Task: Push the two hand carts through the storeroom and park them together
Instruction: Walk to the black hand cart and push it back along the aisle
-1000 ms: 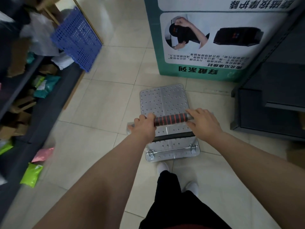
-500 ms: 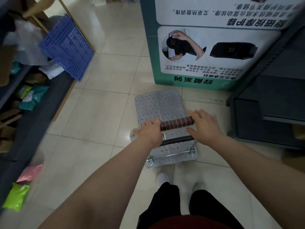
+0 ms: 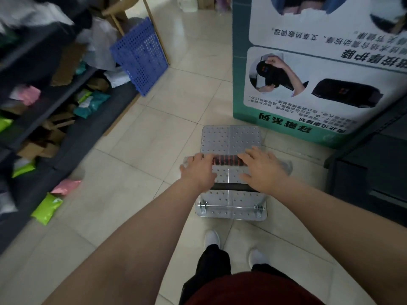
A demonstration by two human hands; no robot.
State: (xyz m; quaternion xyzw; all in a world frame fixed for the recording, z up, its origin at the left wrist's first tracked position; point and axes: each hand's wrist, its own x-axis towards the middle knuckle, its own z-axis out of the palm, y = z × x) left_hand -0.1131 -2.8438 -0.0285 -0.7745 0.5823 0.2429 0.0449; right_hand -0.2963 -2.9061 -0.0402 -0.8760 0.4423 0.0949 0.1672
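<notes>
Storeroom aisle, mid-push: I stand behind one cart [image 3: 231,139], its perforated metal deck bare and lying flat on the tiled floor [image 3: 136,146] straight ahead of my feet. My left hand [image 3: 199,170] is curled over the left end of the handle [image 3: 226,160]. My right hand [image 3: 262,170] lies across the right end with its fingers fairly straight, pressing on the bar rather than wrapped round it, though blur softens the detail.

The cart's front edge sits just beside the lower corner of a large printed box [image 3: 308,84] on the right. A dark cabinet [image 3: 374,172] flanks the cart on that side. Packed shelves [image 3: 44,111] and a blue crate [image 3: 141,56] line the left, leaving open floor ahead and to the left.

Only this cart is in view. No second cart and no parking spot show, so by my reckoning the job is under way, with the pairing of the two not yet done.
</notes>
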